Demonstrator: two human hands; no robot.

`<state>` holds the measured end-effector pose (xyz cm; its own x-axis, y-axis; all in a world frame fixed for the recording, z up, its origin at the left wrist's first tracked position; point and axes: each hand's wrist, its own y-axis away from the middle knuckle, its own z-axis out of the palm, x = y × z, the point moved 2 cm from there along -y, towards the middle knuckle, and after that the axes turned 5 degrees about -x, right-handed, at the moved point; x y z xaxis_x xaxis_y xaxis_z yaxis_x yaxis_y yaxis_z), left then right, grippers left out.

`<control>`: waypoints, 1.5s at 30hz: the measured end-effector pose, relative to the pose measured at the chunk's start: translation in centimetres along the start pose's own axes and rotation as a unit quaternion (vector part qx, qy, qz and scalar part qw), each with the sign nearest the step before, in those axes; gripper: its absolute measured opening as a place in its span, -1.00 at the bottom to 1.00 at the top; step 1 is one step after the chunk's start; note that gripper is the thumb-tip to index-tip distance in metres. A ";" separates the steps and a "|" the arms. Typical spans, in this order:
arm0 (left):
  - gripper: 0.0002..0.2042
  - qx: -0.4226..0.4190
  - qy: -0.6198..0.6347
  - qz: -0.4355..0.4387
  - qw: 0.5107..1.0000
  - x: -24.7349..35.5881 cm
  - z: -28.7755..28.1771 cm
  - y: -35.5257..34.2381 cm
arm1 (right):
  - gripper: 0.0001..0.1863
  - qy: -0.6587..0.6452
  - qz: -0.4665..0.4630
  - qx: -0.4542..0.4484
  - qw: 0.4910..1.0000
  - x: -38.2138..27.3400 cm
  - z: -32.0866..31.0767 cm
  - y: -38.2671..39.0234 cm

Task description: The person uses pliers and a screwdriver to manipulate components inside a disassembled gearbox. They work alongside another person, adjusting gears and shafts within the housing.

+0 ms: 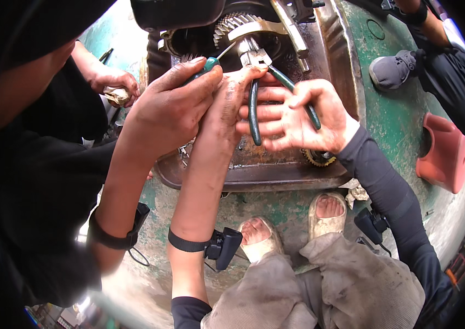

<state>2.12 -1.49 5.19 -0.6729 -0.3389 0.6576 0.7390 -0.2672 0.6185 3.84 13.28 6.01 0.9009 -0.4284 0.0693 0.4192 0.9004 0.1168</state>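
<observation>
My left hand reaches up to the pliers' head, fingers partly hidden. My right hand holds one green handle of the pliers under its thumb, fingers stretched out behind the other handle. The jaws sit on a metal shaft in front of a helical gear and a curved pale fork. Against my left hand, a co-worker's hand grips a green screwdriver, its blade angled toward the shaft. These parts are over a dark metal tray; a toothed brass-coloured ring shows below my right hand.
Another person's hand holds a pale crumpled object at the left. At the right are a person's shoe and a pink plastic stool. A thick metal rod stands at the top. My sandalled feet are below the tray's near edge.
</observation>
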 end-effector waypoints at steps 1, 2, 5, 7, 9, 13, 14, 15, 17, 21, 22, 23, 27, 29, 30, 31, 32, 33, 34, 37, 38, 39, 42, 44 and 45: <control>-0.80 -0.032 0.012 0.014 0.999 -0.1 0.2 0.1 | -0.34 0.026 0.019 -0.004 0.999 0.4 0.1 0.4; -0.79 -0.067 0.047 0.044 0.996 -0.1 0.4 0.1 | -0.32 0.007 0.030 -0.020 0.999 0.8 0.1 0.6; -0.76 -0.028 0.037 0.062 0.997 -0.4 0.5 0.4 | -0.31 -0.028 0.015 -0.018 0.999 1.8 0.0 0.8; -0.75 -0.012 -0.001 0.092 0.996 -0.4 0.7 0.7 | -0.31 -0.047 0.006 -0.007 0.999 2.0 0.0 0.6; -0.74 -0.001 0.005 0.082 0.997 -0.3 0.6 0.8 | -0.31 -0.031 -0.015 0.005 0.999 2.2 0.0 0.4; -0.55 -0.087 0.110 -0.090 0.986 -0.8 0.1 0.8 | -0.29 -0.016 -0.058 -0.003 0.998 2.2 0.0 0.1; -0.48 -0.149 0.135 -0.105 0.974 -0.9 0.2 0.4 | -0.30 -0.011 -0.062 -0.015 0.998 2.1 0.0 0.1; -0.49 -0.178 0.165 -0.096 0.965 -1.3 0.4 0.1 | -0.30 0.004 -0.069 -0.019 0.997 2.0 0.0 0.0; -0.50 -0.266 0.245 -0.093 0.928 -1.8 0.6 -0.3 | -0.31 -0.014 -0.063 -0.009 0.998 2.0 -0.2 0.0; -0.55 -0.221 0.312 -0.061 0.922 -3.0 0.4 -1.0 | -0.32 -0.011 -0.072 0.005 0.997 2.2 -0.3 -0.1; -0.56 -0.238 0.322 -0.062 0.914 -3.0 0.4 -1.0 | -0.33 -0.010 -0.075 0.010 0.997 2.3 -0.3 -0.1; -0.57 -0.268 0.340 -0.070 0.899 -3.0 0.5 -1.1 | -0.34 -0.006 -0.077 0.011 0.997 2.2 -0.2 -0.1; -0.59 -0.249 0.344 -0.079 0.902 -2.7 0.5 -1.2 | -0.32 -0.001 -0.081 0.009 0.997 2.2 0.0 -0.2; -0.59 -0.259 0.343 -0.075 0.900 -2.5 0.6 -1.1 | -0.25 0.022 -0.082 0.011 0.996 2.1 0.0 -0.3; -0.59 -0.258 0.347 -0.085 0.898 -2.5 0.6 -1.0 | -0.27 0.017 -0.082 0.016 0.996 2.2 0.0 -0.3; -0.59 -0.249 0.342 -0.083 0.902 -2.5 0.7 -0.9 | -0.30 0.001 -0.082 0.013 0.997 2.2 0.0 -0.2; -0.59 -0.228 0.329 -0.075 0.913 -2.5 0.7 -0.9 | -0.33 -0.003 -0.083 0.020 0.996 2.3 -0.1 -0.2; -0.59 -0.207 0.314 -0.068 0.924 -2.5 0.8 -0.8 | -0.35 -0.006 -0.084 0.021 0.996 2.3 -0.1 -0.2; -0.59 -0.207 0.314 -0.058 0.925 -2.6 0.9 -0.7 | -0.35 -0.009 -0.083 0.021 0.996 2.3 -0.1 -0.2; -0.59 -0.214 0.315 -0.064 0.922 -2.5 1.1 -0.7 | -0.33 -0.018 -0.082 0.010 0.996 2.2 0.0 -0.3; -0.59 -0.204 0.308 -0.058 0.927 -2.5 1.1 -0.8 | -0.33 -0.020 -0.082 0.009 0.996 2.2 0.0 -0.3; -0.59 -0.193 0.301 -0.060 0.932 -2.5 1.1 -0.8 | -0.33 -0.022 -0.082 0.008 0.996 2.2 0.0 -0.3; -0.59 -0.190 0.295 -0.067 0.934 -2.4 0.9 -1.0 | -0.36 -0.012 -0.079 0.017 0.997 2.2 -0.1 -0.3; -0.59 -0.203 0.308 -0.077 0.926 -2.4 0.9 -1.0 | -0.38 -0.009 -0.084 0.025 0.996 2.3 -0.2 -0.3; -0.59 -0.218 0.317 -0.075 0.920 -2.3 1.0 -0.9 | -0.39 -0.002 -0.085 0.029 0.996 2.3 -0.3 -0.4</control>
<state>2.97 0.44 3.51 -0.7160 -0.6893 0.1101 0.6753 -0.6440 0.3595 5.80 11.97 5.87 0.8169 -0.5748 0.0476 0.5585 0.8089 0.1835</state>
